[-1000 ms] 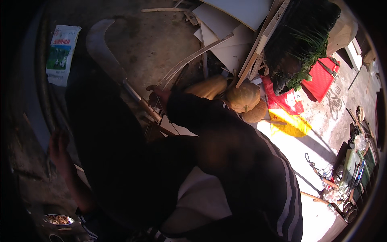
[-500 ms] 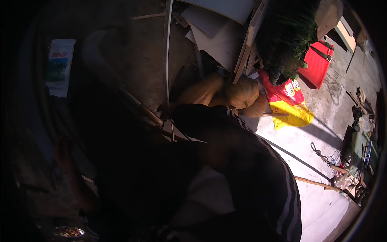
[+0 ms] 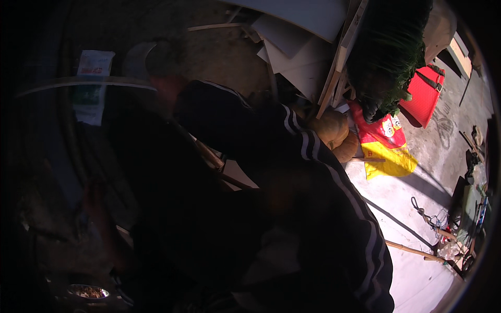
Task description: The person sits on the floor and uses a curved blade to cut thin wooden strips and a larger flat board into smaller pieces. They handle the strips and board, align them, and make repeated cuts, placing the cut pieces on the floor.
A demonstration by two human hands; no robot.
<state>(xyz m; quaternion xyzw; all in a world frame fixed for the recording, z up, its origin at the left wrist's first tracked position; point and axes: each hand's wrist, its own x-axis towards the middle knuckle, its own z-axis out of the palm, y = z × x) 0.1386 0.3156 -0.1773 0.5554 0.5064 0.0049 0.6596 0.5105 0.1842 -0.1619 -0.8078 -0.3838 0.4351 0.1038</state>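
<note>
Broadly, the shaded floor (image 3: 224, 57) spreads widest, pale boards (image 3: 302, 65) heaped toward its far edge. A long pale strip (image 3: 94, 81) extends across the floor's left side, passing in front of a white printed bag (image 3: 93, 112); a curved-blade tool (image 3: 136, 60) shows just beyond its right end. Two pumpkins (image 3: 330, 129) sit beside the boards. The hands are well apart: the right hand (image 3: 167, 89), blurred, is clamped on the strip's right end, while the left hand (image 3: 94, 201) is too dark to tell its grip. Smallest, a bowl (image 3: 88, 292) stands near the floor's near-left corner
</note>
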